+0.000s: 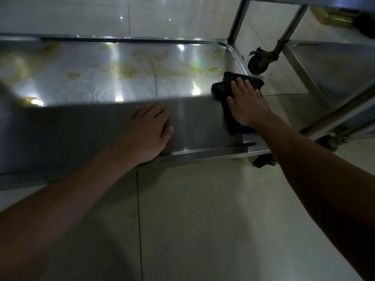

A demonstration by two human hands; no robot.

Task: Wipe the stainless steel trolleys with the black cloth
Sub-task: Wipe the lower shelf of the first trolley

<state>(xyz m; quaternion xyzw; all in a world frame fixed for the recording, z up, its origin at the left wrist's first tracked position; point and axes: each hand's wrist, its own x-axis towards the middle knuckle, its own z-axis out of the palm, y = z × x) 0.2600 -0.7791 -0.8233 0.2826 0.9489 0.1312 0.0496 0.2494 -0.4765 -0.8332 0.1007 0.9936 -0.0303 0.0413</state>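
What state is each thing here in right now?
Trolley shelf: stained with yellowish smears, not yet wiped clean.
Black cloth: bunched, pressed flat against the shelf's right end.
Right hand: fingers straight, pressing on the cloth.
Left hand: flat, resting on the shelf.
Caster wheel: grimy, standing on the floor.

No readable text, label, brand, number or sign anywhere in view.
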